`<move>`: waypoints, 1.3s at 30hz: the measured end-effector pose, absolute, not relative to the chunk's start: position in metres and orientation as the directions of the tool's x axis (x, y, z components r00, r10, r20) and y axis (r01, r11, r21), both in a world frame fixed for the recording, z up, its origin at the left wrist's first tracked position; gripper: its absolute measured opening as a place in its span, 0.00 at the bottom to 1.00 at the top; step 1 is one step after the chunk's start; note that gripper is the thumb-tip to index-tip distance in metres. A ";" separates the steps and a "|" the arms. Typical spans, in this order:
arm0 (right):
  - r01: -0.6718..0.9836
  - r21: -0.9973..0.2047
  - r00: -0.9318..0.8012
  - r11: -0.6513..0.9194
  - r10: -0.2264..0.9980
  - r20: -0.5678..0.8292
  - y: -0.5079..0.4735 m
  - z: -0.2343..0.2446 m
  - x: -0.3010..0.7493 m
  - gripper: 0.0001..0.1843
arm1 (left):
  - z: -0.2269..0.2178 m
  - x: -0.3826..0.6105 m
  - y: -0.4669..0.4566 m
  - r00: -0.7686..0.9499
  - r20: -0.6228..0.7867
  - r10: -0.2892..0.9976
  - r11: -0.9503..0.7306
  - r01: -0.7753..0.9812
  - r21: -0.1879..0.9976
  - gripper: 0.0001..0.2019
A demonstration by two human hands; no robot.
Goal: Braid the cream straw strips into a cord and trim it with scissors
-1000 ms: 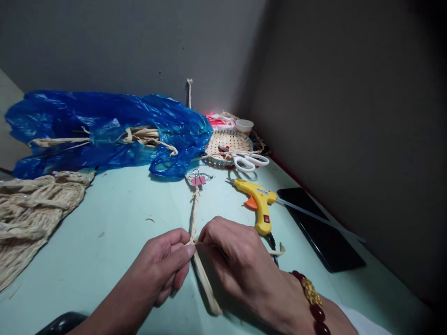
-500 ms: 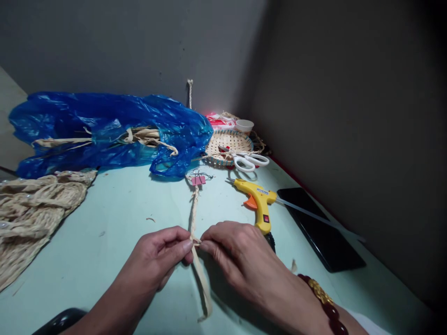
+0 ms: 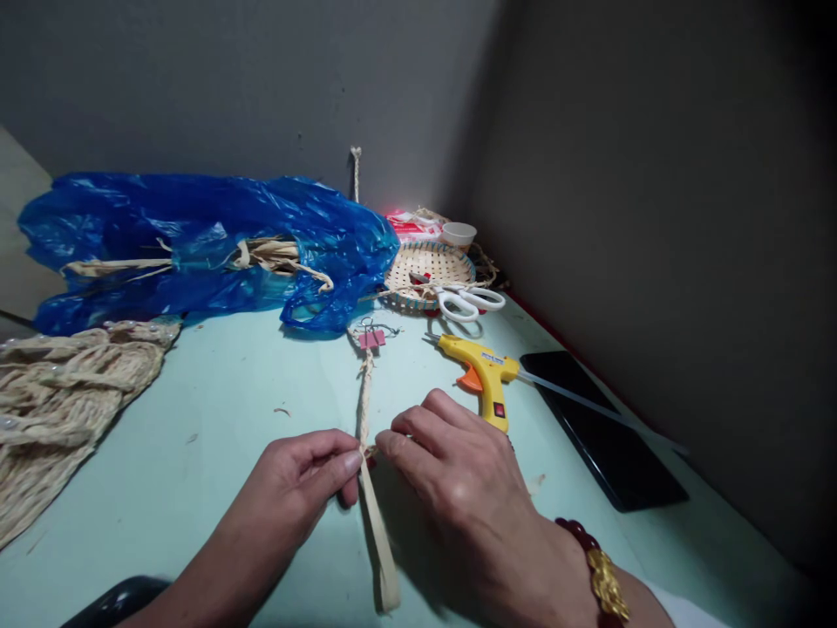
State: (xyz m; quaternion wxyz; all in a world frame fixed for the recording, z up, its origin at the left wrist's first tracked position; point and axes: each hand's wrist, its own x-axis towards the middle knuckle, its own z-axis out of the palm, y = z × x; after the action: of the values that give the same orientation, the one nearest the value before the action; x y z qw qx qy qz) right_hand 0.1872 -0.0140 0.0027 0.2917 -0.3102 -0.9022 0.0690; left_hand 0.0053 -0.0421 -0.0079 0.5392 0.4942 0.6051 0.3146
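Observation:
A narrow braid of pale dried plant fibre (image 3: 367,397) runs along the table, its far end held by a pink binder clip (image 3: 372,339). My left hand (image 3: 314,480) pinches the braid at its near end between thumb and forefinger. Just to the right, my right hand (image 3: 451,471) has its fingers curled closed on a short strand at the same spot; its fingertips are partly hidden. From the pinch a loose flat strip of fibre (image 3: 379,549) hangs toward me. A beaded bracelet (image 3: 605,580) circles my right wrist.
A yellow glue gun (image 3: 480,366) lies right of the braid, beside a black phone (image 3: 608,445). White-handled scissors (image 3: 461,303) rest at a woven basket (image 3: 425,262). A blue plastic bag (image 3: 196,205) holds fibre at the back. Braided fibre work (image 3: 78,392) lies left.
My right hand has rolled over, its knuckles rising and its fingers curling more. The loose strip has shifted slightly. My left hand keeps its pinch in place.

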 end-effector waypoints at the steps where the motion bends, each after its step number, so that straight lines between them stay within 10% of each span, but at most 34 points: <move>1: 0.511 -0.285 -0.645 0.811 0.580 0.497 -0.014 0.003 0.187 0.07 | -0.009 0.006 -0.043 0.065 -0.357 0.932 0.329 0.259 0.908 0.13; 34: 0.457 0.158 -0.627 0.875 0.190 0.756 -0.049 -0.036 0.150 0.13 | -0.008 0.012 -0.043 0.047 -0.455 0.889 0.457 -0.064 0.887 0.13; 39: 0.371 -0.069 -0.595 0.926 0.294 0.748 -0.049 -0.011 0.157 0.12 | -0.004 0.008 -0.044 0.084 -0.423 0.902 0.427 -0.046 0.903 0.13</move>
State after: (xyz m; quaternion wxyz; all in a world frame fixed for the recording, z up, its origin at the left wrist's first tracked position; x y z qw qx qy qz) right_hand 0.1571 -0.0494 -0.0112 0.4095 -0.1866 -0.8918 -0.0470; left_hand 0.0077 -0.0435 -0.0036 0.6301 0.3806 0.5626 0.3762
